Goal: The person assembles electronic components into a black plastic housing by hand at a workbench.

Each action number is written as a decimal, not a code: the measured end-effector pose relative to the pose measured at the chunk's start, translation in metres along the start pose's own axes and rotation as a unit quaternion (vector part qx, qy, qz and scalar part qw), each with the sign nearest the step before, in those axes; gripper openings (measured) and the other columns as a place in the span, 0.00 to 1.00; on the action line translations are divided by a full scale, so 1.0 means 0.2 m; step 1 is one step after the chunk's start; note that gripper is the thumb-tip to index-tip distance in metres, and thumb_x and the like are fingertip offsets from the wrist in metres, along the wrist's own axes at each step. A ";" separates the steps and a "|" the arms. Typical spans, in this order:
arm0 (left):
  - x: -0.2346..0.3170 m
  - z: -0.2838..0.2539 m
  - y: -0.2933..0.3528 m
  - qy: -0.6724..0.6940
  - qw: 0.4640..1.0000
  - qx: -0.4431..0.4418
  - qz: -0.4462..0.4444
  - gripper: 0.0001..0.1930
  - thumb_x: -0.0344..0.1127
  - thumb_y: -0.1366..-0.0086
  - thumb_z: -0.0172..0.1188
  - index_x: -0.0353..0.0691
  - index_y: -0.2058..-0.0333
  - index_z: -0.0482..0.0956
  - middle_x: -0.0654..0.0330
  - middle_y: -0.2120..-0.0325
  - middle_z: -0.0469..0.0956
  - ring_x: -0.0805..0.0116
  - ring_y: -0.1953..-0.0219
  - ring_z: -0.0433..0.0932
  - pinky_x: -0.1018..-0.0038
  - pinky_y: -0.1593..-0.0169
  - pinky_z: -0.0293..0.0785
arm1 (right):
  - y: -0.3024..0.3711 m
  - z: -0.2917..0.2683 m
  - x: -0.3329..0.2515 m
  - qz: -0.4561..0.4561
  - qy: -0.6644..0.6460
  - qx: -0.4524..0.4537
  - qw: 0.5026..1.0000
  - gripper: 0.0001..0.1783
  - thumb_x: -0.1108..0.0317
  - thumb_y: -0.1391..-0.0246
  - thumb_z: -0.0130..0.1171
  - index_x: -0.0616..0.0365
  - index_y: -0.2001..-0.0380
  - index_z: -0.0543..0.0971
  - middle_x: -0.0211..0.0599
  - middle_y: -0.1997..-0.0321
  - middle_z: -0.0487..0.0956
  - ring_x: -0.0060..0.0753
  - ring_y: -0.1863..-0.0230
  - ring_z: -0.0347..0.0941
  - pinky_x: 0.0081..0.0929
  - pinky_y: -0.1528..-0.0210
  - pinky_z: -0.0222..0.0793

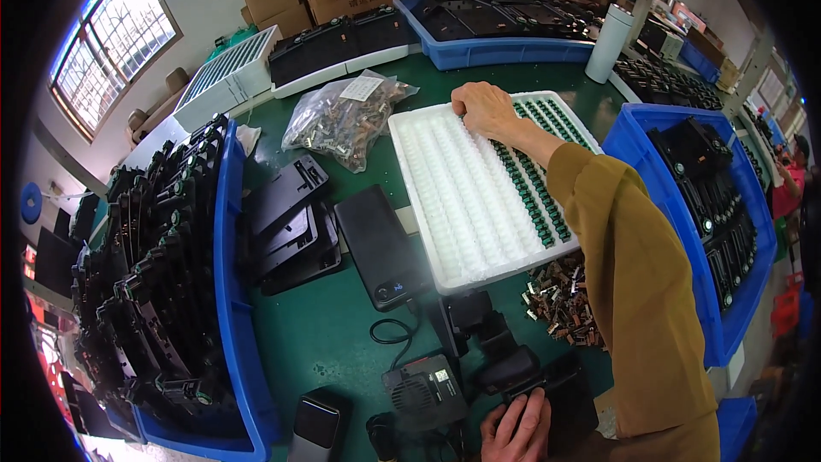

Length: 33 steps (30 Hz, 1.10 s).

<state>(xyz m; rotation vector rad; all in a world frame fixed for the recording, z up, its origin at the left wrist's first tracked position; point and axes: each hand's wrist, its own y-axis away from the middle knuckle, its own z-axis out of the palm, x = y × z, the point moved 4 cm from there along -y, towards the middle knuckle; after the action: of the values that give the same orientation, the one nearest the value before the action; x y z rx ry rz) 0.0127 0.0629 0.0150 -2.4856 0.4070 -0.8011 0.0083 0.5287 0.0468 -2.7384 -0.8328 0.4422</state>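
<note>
My right hand [486, 109] reaches over the far end of a white ridged tray [453, 231]. Its fingers are curled together by the edge of the green rows; anything in them is hidden. Small green-and-black parts [534, 205] fill rows on the tray's right side, while white slots show on the left. Low in the view, my left hand [516, 428] has its fingers closed over the edge of a black plastic piece [560, 398]. Beside it stands a black fixture [492, 351]. Small brown-and-metal parts [564, 304] lie in a heap under the tray's near right corner.
Blue bins of black parts flank the green table [342, 342]: one on the left [231, 291], one on the right [744, 291], another at the back [505, 51]. A bag of small parts [346, 120], a black power bank [380, 244] and a white bottle [609, 43] also stand there.
</note>
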 end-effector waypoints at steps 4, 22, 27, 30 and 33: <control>0.00 -0.01 0.01 0.004 1.000 -0.010 -0.003 0.15 0.28 0.42 0.60 0.32 0.56 0.83 0.48 0.47 0.77 0.51 0.47 0.76 0.57 0.47 0.70 | 0.01 0.00 -0.01 -0.024 0.009 0.007 1.000 0.04 0.77 0.55 0.59 0.57 0.74 0.81 0.49 0.66 0.83 0.55 0.62 0.80 0.47 0.61 0.75; 0.00 0.04 -0.03 -0.003 1.000 -0.003 -0.010 0.14 0.25 0.46 0.62 0.32 0.59 0.82 0.52 0.48 0.76 0.53 0.46 0.72 0.60 0.46 0.70 | 0.81 -0.70 -0.22 0.024 -0.362 -0.144 0.921 0.17 0.73 0.47 0.63 0.64 0.53 0.82 0.31 0.68 0.81 0.19 0.68 0.76 0.18 0.63 0.74; -0.01 0.03 0.02 0.005 1.000 0.009 -0.009 0.16 0.24 0.49 0.63 0.30 0.59 0.82 0.51 0.48 0.76 0.51 0.47 0.73 0.60 0.46 0.69 | 1.44 -0.73 -0.39 0.115 -0.443 -0.231 0.859 0.16 0.77 0.49 0.63 0.63 0.55 0.82 0.28 0.66 0.81 0.16 0.66 0.74 0.17 0.61 0.72; 0.02 0.03 0.01 0.016 1.000 -0.005 -0.010 0.18 0.22 0.49 0.63 0.29 0.57 0.82 0.50 0.47 0.76 0.50 0.46 0.73 0.59 0.45 0.69 | 1.73 -0.68 -0.38 0.179 -0.481 -0.188 0.837 0.14 0.81 0.47 0.61 0.62 0.56 0.82 0.25 0.66 0.80 0.13 0.65 0.72 0.15 0.62 0.70; 0.02 0.02 0.01 0.009 1.000 -0.012 -0.012 0.18 0.22 0.49 0.63 0.29 0.57 0.82 0.50 0.47 0.76 0.50 0.46 0.73 0.59 0.45 0.69 | 1.85 -0.60 -0.37 0.215 -0.505 -0.145 0.823 0.11 0.78 0.47 0.62 0.66 0.59 0.82 0.30 0.69 0.81 0.18 0.67 0.75 0.20 0.62 0.73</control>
<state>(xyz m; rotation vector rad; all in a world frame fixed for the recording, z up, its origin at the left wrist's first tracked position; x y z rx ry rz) 0.0185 0.0601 0.0125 -2.5116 0.3943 -0.8324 0.1760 0.1696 0.0558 -2.8304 -0.4283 2.1313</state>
